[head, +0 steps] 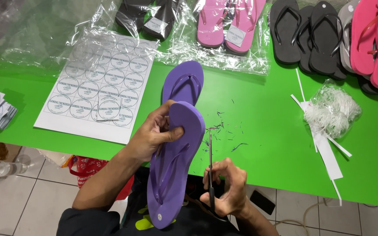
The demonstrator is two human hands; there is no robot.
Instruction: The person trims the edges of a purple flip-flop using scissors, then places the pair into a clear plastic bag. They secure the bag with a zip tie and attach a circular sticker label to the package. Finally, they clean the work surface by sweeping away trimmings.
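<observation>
A sandal packing workshop: bagged flip-flops (232, 26), sticker sheet (97, 83), green table (263, 109)

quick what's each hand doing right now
Left hand: closed on the upper edge of the purple flip-flop.
Right hand: closed around the scissors, blades up at the flip-flop's edge.

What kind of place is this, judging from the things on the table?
Probably a small workshop where sandals are finished and packed. The left hand holds a purple flip-flop; the right hand holds scissors. A sheet of round stickers and bagged pink sandals lie on the green table.
</observation>
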